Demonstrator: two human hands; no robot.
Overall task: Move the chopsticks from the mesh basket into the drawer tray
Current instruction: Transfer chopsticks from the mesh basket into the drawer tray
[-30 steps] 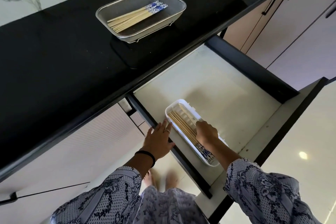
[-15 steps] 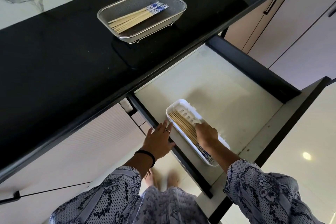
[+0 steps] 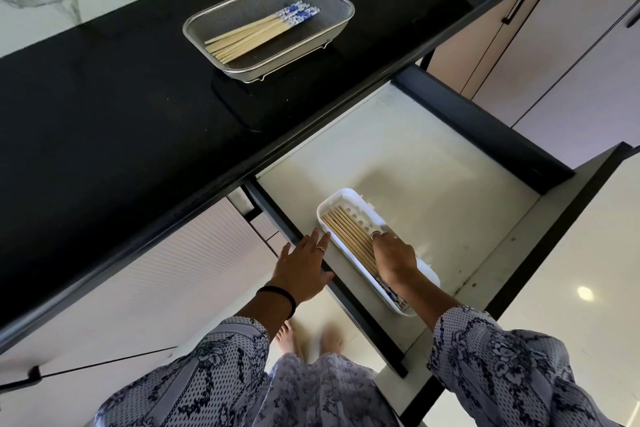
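A metal mesh basket (image 3: 346, 0) stands on the black counter and holds several wooden chopsticks (image 3: 252, 33) with blue-patterned ends. Below it, in the pulled-out drawer (image 3: 398, 149), a white slotted tray (image 3: 341, 192) holds several more chopsticks (image 3: 346, 232) lying side by side. My right hand (image 3: 394, 258) lies palm down on these chopsticks in the middle of the tray, fingers stretched out over them, and hides their middle part. My left hand (image 3: 303, 270) rests on the drawer's dark left edge with its fingers apart and nothing in it.
The black counter (image 3: 104, 97) overhangs the back of the drawer. Pale cabinet doors with dark handles (image 3: 554, 45) stand to the right. The drawer's dark side wall (image 3: 485, 135) bounds it on the right. My bare feet show on the floor below.
My right hand's fingers have stretched out a little further along the chopsticks in the tray. My left hand stays on the drawer edge.
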